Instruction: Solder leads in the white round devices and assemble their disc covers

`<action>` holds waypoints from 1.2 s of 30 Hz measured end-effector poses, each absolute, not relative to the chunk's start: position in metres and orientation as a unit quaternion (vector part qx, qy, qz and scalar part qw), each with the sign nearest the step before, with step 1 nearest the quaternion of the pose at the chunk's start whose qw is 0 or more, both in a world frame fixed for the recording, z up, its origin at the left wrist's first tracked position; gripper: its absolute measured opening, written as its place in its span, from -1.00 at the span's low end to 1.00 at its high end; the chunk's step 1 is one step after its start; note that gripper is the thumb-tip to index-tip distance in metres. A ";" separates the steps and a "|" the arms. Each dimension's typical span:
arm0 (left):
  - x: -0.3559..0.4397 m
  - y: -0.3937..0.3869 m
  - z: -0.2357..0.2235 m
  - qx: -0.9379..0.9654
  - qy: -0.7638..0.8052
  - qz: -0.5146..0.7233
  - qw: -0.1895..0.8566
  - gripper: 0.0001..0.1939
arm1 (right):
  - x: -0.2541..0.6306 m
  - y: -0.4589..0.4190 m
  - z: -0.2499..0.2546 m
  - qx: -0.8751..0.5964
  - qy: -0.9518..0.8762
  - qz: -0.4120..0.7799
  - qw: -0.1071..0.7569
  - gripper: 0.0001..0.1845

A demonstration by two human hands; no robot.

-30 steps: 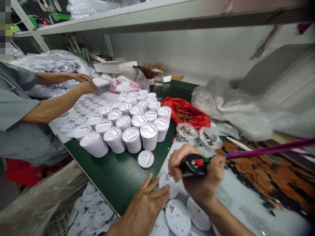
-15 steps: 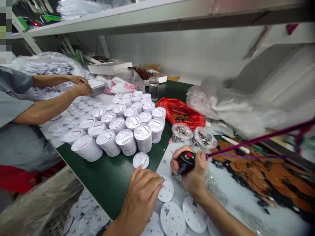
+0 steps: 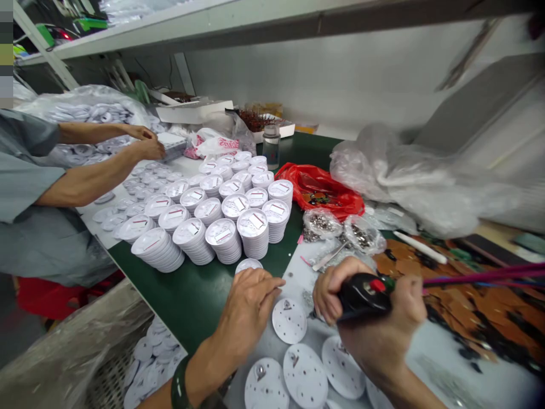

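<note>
My right hand (image 3: 374, 318) is wrapped round a black power screwdriver (image 3: 364, 294) with a red button; its purple and blue cord (image 3: 485, 275) runs off to the right. My left hand (image 3: 249, 309) rests fingers-down on the green bench, its fingertips over a single white round disc (image 3: 248, 264). Between my hands lies a flat white round plate (image 3: 289, 320) with small holes. More such plates (image 3: 305, 375) lie below it on a white sheet.
Stacks of white discs (image 3: 221, 213) fill the green bench (image 3: 187, 295). Small bags of screws (image 3: 340, 227), a red bag (image 3: 319, 193) and clear plastic bags (image 3: 404, 176) lie behind. A person in grey (image 3: 38, 199) works at left. Brown parts (image 3: 468, 284) lie at right.
My left hand slid forward off the plate onto the single disc. My right hand with the screwdriver drew back to the right, away from the plate.
</note>
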State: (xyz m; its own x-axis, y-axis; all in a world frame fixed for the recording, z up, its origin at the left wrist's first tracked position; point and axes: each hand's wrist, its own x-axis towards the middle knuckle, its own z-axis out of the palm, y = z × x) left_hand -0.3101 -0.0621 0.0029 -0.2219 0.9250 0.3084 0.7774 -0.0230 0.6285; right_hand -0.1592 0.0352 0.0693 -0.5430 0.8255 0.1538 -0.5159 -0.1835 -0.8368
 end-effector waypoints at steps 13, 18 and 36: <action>-0.316 -0.119 -0.004 0.571 0.712 0.367 0.180 -0.78 | -0.186 -0.014 0.034 -0.128 -0.446 0.811 0.357 -0.29; -0.307 -0.126 -0.006 0.576 0.702 0.373 0.189 -0.79 | -0.188 -0.014 0.039 -0.120 -0.427 0.813 0.377 -0.28; -0.275 -0.113 -0.007 0.592 0.639 0.461 0.171 -0.87 | -0.164 -0.002 0.082 -0.124 -0.419 0.804 0.404 -0.32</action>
State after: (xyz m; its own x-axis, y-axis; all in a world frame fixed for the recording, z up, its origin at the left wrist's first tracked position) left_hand -0.2753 -0.1135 -0.0068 -0.2415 0.9136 0.3270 0.5981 -0.1252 0.7915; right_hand -0.1640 -0.0015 0.0817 -0.6427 0.7533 0.1394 -0.5456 -0.3223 -0.7735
